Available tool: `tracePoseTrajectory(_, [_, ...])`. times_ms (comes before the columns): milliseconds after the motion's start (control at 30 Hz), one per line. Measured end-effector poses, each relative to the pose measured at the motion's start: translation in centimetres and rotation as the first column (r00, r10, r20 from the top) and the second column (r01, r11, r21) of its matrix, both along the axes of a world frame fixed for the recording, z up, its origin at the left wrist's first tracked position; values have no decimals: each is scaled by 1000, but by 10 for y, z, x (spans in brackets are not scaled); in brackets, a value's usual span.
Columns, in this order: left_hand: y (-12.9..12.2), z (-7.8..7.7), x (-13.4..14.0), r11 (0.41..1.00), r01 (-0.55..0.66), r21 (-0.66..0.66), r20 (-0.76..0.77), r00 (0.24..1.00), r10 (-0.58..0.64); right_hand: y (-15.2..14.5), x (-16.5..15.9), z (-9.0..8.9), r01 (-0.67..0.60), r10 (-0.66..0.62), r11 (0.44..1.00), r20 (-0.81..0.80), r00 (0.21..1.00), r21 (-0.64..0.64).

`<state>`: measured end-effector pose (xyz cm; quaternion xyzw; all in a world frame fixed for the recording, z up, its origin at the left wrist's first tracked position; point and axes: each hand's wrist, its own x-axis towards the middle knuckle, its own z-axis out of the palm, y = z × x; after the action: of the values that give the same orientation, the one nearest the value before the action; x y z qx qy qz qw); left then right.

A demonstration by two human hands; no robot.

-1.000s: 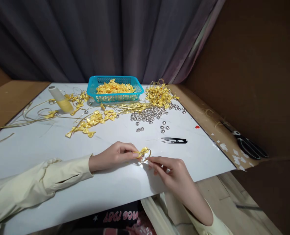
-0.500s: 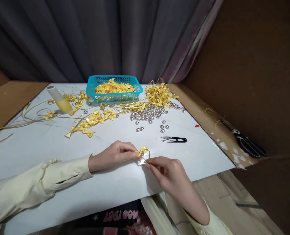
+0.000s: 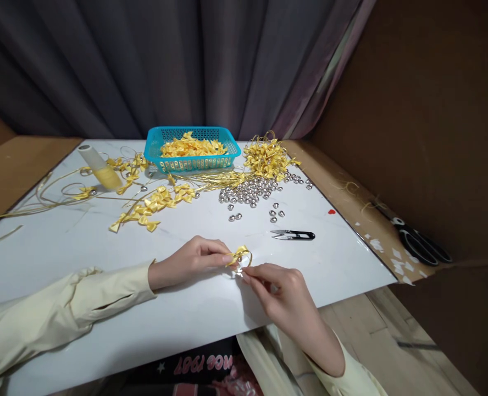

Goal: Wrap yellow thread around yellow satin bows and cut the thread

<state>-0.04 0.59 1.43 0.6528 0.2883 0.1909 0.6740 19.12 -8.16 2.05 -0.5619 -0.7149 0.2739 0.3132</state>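
Our left hand (image 3: 190, 259) pinches a yellow bow (image 3: 239, 254) low over the white desk (image 3: 62, 242); our right hand (image 3: 279, 289) nips the small silver piece beneath it. Beyond lie thread snips (image 3: 292, 235), silver beads (image 3: 250, 192) and a blue basket (image 3: 192, 149), well apart.

The only lettering shows on the dark garment (image 3: 205, 366) at the bottom edge, below the white surface (image 3: 104, 242). It is pink, upside down and partly cut off; it seems to end in "1987", but the word beside it cannot be read surely.
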Motion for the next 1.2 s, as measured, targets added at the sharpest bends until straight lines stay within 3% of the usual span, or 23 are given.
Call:
tracePoseTrajectory(333, [-1, 1, 1, 992, -70, -107, 29, 997, 73, -2, -7, 3, 43, -39, 998, -104, 994, 37])
tracePoseTrajectory(567, [-4, 2, 3, 956, -92, -278, 78, 990, 118, -5, -10, 3, 66, -55, 994, -119, 991, 90])
tracePoseTrajectory(933, [-6, 3, 4, 934, -117, -338, 92, 983, 157, -4, -15, -7, 74, -62, 977, -66, 996, 200])
tracePoseTrajectory(1067, [-8, 2, 4, 945, -131, -299, 95, 981, 166, -4, -17, -11, 73, -60, 948, -52, 997, 309])
tracePoseTrajectory(1200, [-10, 3, 2, 980, -169, -106, 65, 982, 176, -4, -20, -15, 82, -59, 912, -68, 996, 403])
